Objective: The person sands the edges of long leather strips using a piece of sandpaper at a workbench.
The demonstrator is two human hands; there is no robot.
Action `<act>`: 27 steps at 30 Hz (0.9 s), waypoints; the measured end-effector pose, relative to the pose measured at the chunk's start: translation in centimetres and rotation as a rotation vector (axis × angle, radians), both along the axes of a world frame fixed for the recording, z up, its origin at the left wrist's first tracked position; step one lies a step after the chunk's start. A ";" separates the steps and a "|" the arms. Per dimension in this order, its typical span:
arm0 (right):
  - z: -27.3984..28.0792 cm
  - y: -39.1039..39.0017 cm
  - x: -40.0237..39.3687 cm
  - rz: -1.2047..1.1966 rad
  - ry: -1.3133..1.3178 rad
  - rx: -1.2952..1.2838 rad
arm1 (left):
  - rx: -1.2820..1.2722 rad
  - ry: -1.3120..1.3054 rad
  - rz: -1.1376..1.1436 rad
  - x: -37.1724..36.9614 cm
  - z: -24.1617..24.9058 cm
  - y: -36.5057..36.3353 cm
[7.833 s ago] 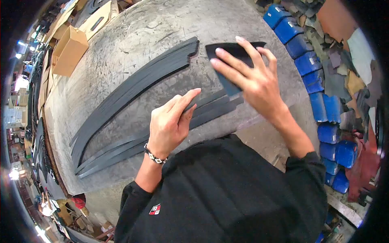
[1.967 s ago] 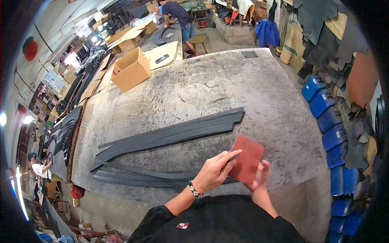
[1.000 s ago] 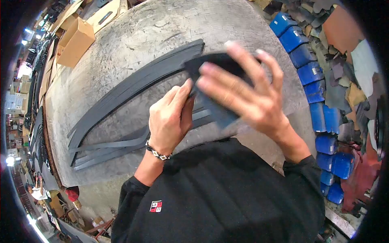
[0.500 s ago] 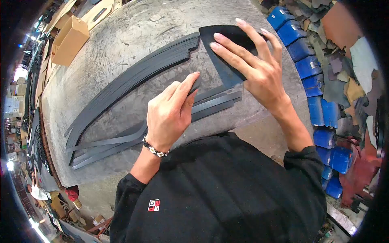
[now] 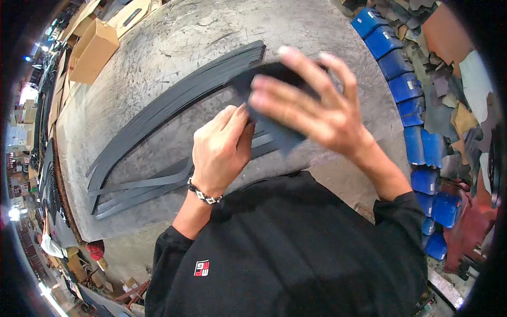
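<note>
My left hand point(image 5: 222, 148) is closed around the end of a dark strip point(image 5: 182, 171), which trails down to the left over other strips. My right hand point(image 5: 322, 108), blurred by motion, has its fingers spread over a dark, stiff-looking sheet point(image 5: 277, 129), with the thumb hidden under it. The sheet's left part meets the fingertips of my left hand. Beyond my hands, a curved stack of black strips point(image 5: 174, 100) lies on the grey table point(image 5: 174, 31). More loose strips point(image 5: 132, 198) lie nearer to me.
An open cardboard box point(image 5: 95, 53) stands at the table's far left. Blue bins point(image 5: 404, 87) line the floor past the right edge, beside leather-like scraps point(image 5: 443, 84). Part of a person point(image 5: 53, 245) shows at the far left.
My right hand has moved left and slightly toward me with the dark sheet, which now meets my left hand. My left hand has barely moved.
</note>
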State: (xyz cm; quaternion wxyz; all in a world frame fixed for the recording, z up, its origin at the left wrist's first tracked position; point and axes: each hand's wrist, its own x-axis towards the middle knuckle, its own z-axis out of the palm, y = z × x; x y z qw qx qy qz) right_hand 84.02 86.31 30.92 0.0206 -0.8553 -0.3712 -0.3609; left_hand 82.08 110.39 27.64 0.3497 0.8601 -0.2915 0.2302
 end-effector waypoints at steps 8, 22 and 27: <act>0.7 1.5 -1.1 0.043 0.027 0.112 | -0.133 -0.053 -0.003 -0.1 0.2 0.3; 1.8 1.2 1.0 0.035 0.079 0.166 | -0.193 -0.177 0.041 -0.2 -0.6 1.2; 0.1 1.6 1.3 0.025 0.081 0.087 | -0.208 0.009 0.132 -1.3 0.2 1.2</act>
